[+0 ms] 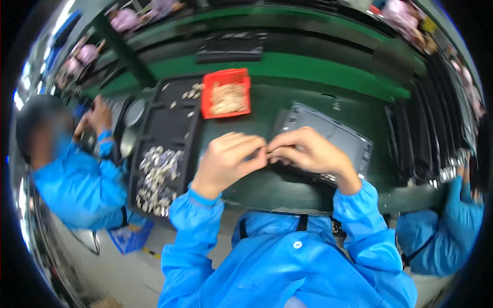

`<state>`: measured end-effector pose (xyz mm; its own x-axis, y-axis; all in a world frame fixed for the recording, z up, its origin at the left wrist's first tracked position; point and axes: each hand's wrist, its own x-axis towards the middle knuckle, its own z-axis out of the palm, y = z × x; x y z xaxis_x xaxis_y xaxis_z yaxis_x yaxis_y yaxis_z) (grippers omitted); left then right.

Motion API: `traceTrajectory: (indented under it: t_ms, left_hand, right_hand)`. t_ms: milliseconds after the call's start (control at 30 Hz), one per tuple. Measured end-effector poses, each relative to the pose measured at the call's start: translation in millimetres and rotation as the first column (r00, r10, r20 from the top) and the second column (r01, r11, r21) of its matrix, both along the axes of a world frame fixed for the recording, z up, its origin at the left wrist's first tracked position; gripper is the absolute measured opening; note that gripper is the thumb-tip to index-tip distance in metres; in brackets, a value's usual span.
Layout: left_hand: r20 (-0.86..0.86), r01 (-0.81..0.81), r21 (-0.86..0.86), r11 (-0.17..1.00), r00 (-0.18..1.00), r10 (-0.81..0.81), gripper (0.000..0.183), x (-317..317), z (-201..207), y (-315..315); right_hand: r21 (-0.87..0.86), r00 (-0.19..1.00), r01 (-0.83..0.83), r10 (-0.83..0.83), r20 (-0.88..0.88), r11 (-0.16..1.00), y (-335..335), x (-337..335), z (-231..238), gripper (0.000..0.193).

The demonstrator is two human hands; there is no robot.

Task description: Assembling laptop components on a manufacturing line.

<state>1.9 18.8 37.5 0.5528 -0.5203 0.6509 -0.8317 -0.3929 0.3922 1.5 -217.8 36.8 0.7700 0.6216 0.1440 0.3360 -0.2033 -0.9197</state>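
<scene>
In front of my body, above the near part of the green table, my left hand point(226, 160) and my right hand point(310, 151) meet at the fingertips. Each is closed in a pinch; whatever lies between the fingers is too small and blurred to name. Just beyond my right hand lies a flat grey panel point(328, 132) with a dark rim and small fittings along its edges, partly covered by that hand. A red bin point(207, 97) of small pale parts point(228, 98) stands beyond my left hand.
Left of my hands, a black tray point(167, 120) holds a heap of small shiny metal parts point(158, 177). Dark panels point(431, 128) stand in a row at the right. Co-workers in blue sit at both sides. A dark panel point(232, 46) lies at the back.
</scene>
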Motion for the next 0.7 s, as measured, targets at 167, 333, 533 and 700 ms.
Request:
traceTrajectory:
  t_ms: [167, 333, 533, 700]
  left_hand:
    - [-0.042, -0.233, -0.03, 0.972, 0.972, 0.231, 0.013, 35, -9, 27]
    - [-0.236, -0.394, -0.318, 0.862, 0.914, 0.33, 0.015, 18, -8, 12]
    - [-0.305, -0.428, -0.408, 0.807, 0.897, 0.321, 0.021, -20, -19, -1]
    - [-0.358, -0.369, -0.499, 0.784, 0.912, 0.201, 0.024, -18, -20, -7]
  right_hand:
    - [0.098, 0.995, 0.096, -0.094, -0.024, 0.991, 18, 20, -18, 0.024]
    - [0.176, 0.977, 0.212, -0.209, -0.037, 0.961, 21, 17, -19, 0.028]
    - [0.322, 0.946, 0.323, -0.298, -0.126, 0.89, 34, 10, -20, 0.027]
    - [0.336, 0.958, 0.278, -0.238, -0.157, 0.9, 41, 0, -17, 0.027]
